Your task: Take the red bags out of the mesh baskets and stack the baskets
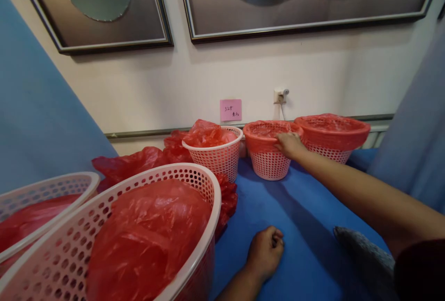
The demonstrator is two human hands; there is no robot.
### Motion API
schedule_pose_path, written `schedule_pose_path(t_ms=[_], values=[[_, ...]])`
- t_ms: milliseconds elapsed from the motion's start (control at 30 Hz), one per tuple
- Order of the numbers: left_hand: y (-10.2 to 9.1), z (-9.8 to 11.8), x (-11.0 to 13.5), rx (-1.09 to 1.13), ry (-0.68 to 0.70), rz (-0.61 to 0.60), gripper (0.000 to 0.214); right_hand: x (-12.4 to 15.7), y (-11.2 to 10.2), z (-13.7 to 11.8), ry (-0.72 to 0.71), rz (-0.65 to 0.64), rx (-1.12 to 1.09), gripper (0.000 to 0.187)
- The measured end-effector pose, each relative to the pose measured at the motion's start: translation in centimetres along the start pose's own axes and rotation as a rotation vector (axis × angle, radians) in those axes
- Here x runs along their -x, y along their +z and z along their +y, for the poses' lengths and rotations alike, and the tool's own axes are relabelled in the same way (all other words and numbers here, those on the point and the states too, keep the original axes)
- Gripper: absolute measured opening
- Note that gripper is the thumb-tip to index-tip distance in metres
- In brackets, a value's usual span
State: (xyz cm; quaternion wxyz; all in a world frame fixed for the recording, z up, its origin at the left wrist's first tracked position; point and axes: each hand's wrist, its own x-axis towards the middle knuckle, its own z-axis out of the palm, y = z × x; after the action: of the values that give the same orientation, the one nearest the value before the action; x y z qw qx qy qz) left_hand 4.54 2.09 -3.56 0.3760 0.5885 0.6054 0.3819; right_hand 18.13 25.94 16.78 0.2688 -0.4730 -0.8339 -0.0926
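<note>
My right hand (290, 145) reaches far across the blue table (299, 227) and grips the rim of a pink perforated basket (269, 164) lined with a red plastic bag, the bag's edge folded over the rim. My left hand (266, 250) rests on the blue cloth near me, curled into a loose fist with nothing visible in it. To the left of the held basket stands another pink basket (217, 157) with a red bag (206, 135) bunched loosely inside.
A third lined basket (332, 138) stands at the far right by the wall. Two large baskets (153, 236) holding red bags fill the near left. Loose red bags (132, 164) lie behind them. A pink note (230, 109) and a socket (280, 95) are on the wall.
</note>
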Motion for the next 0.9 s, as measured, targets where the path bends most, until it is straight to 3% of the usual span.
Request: schedule_pose_path(t_ms=[67, 233, 467, 667, 900], values=[[-0.1, 0.0, 0.0, 0.014, -0.002, -0.003, 0.023, -0.1, -0.7, 0.5, -0.029, -0.036, 0.007, 0.020], [-0.1, -0.1, -0.2, 0.063, -0.004, -0.004, 0.020, 1.5, -3.9, -0.2, -0.055, 0.014, 0.022, 0.023], [-0.3, 0.3, -0.3, 0.185, 0.019, 0.081, 0.016, 8.4, -9.6, -0.8, -0.148, 0.076, -0.003, 0.022], [-1.3, 1.2, -0.5, 0.279, 0.030, 0.298, 0.020, 13.7, -11.2, -0.9, -0.333, 0.055, -0.113, 0.009], [-1.7, 1.4, -0.4, 0.321, 0.087, 0.352, 0.021, 16.5, -12.6, -0.6, -0.417, 0.085, -0.163, 0.017]])
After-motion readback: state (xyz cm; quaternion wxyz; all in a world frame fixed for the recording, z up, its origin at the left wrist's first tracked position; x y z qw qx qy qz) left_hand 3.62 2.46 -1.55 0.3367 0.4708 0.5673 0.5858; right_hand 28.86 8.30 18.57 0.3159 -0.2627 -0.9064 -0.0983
